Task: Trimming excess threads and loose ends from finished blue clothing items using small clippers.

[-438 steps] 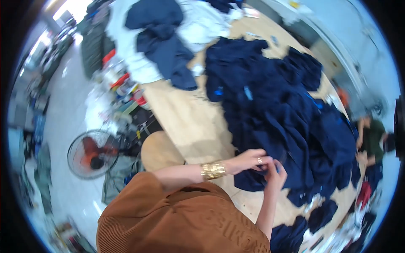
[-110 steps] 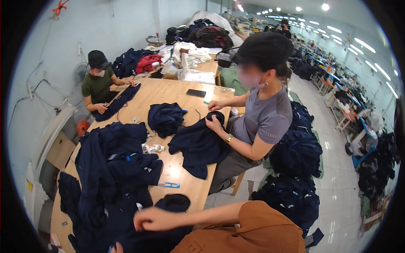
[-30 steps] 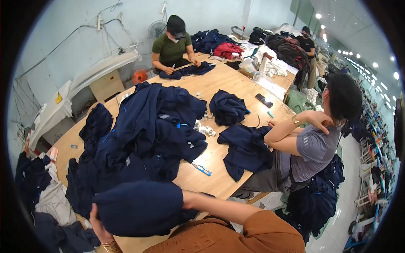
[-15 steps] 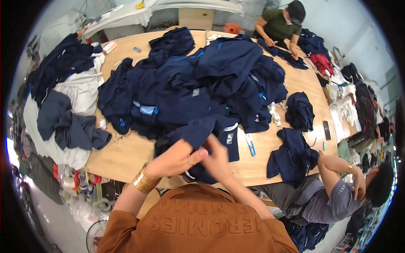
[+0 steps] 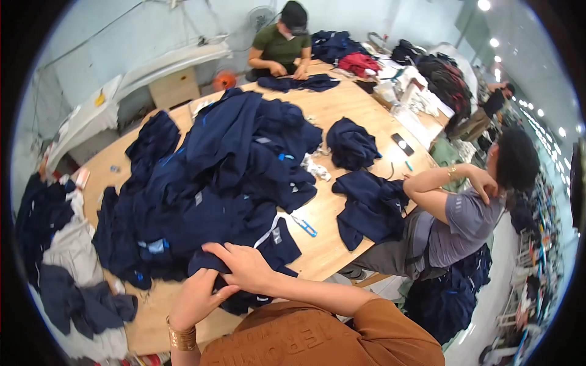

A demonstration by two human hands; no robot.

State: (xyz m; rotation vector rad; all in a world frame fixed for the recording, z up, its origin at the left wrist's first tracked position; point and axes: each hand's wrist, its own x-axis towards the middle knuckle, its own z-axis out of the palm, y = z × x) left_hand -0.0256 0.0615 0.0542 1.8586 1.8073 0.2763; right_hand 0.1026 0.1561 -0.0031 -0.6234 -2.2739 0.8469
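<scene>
The left hand [image 5: 194,299], with a gold band [image 5: 182,338] on its wrist, is close beside the right hand [image 5: 247,268]. Both grip 1 dark blue cloth [image 5: 201,262] in bent fingers. The cloth is near the front edge of the table [image 5: 326,247], by a big blue pile [image 5: 226,152]. A blue cutter [image 5: 305,226] lies right of the pile. Past it are 2 smaller blue heaps [image 5: 353,144], and a black phone [image 5: 402,144] is near them. Pale clothes [image 5: 76,262] lie at the left. Across the table, a person in green [image 5: 282,49] has both hands on a blue strip [image 5: 299,82]. At the right, a person in grey [image 5: 470,213] sits with 1 hand up by the shoulder.
</scene>
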